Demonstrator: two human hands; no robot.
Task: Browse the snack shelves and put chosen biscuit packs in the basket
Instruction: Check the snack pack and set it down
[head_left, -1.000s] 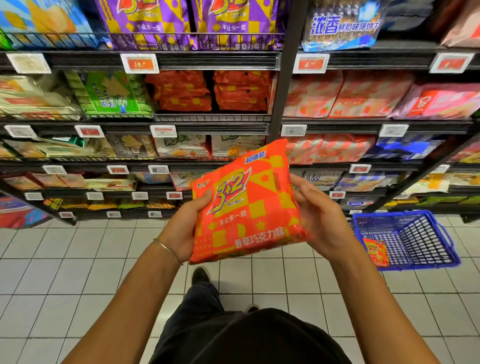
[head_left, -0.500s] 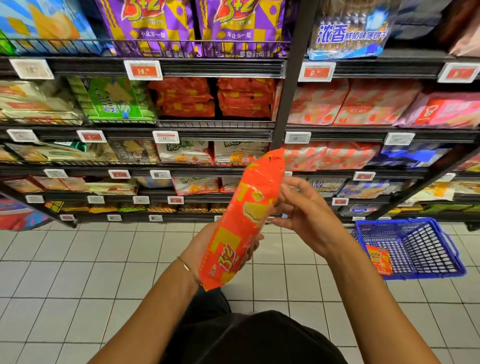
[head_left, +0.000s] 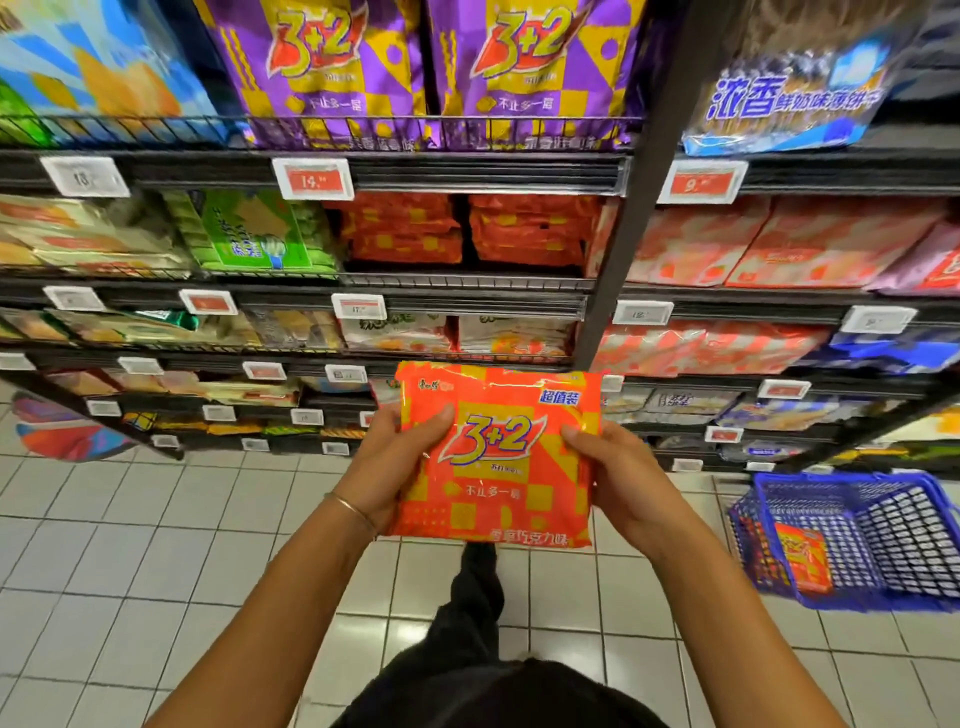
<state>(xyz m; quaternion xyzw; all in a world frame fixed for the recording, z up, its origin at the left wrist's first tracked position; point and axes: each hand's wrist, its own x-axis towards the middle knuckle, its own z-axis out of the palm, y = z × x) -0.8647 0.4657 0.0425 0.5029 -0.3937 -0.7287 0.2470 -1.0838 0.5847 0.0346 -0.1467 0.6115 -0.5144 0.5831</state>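
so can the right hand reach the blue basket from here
Probably yes. The blue basket sits on the floor to the right, open-topped, with nothing between it and the right hand. That hand grips the orange pack, though, and the basket lies low.

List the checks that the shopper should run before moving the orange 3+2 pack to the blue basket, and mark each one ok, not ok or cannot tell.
1. Grip: left hand and right hand each hold one side edge of the orange 3+2 pack: ok.
2. Label faces the shopper and is readable: ok.
3. Blue basket in sight, low on the right, top open: ok.
4. Room inside: one orange packet lies in it, with bare mesh beside it: ok.
5. Path from pack to basket looks free of obstacles: ok.
6. Back of the pack and its seals are undamaged: cannot tell.
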